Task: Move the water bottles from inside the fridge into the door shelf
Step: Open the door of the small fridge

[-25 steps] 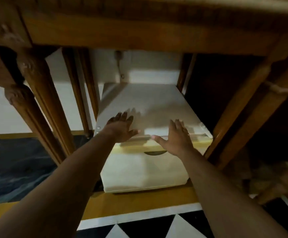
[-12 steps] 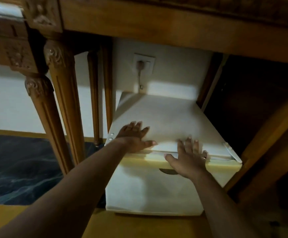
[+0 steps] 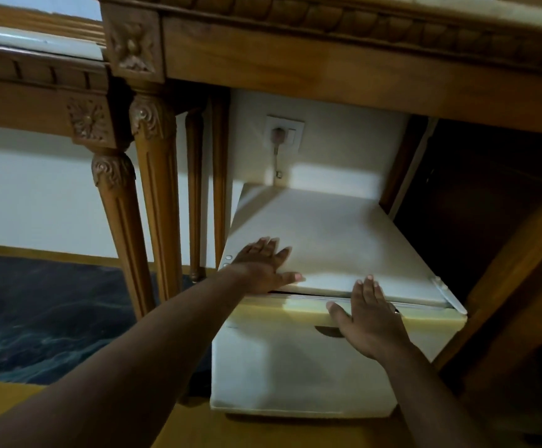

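A small cream-white fridge (image 3: 334,234) stands on the floor under a carved wooden table. Its door (image 3: 289,370) faces me and is closed, with a dark recessed handle (image 3: 327,332) near its top edge. My left hand (image 3: 263,266) lies flat on the front left corner of the fridge top, fingers spread. Over the top edge of the door rests my right hand (image 3: 368,318), palm down and fingers apart, beside the handle. Neither hand holds anything. No water bottles are in view; the fridge's inside is hidden.
The wooden table (image 3: 327,69) hangs low over the fridge, with carved legs (image 3: 156,202) to its left. A wall socket (image 3: 284,132) with a plug sits behind the fridge. Dark wood panels stand at the right. The floor is yellow and dark marble.
The view has tilted up and come nearer, showing more of the table edge and the socket. Both hands stay flat on the fridge's front edge; the door stays closed.
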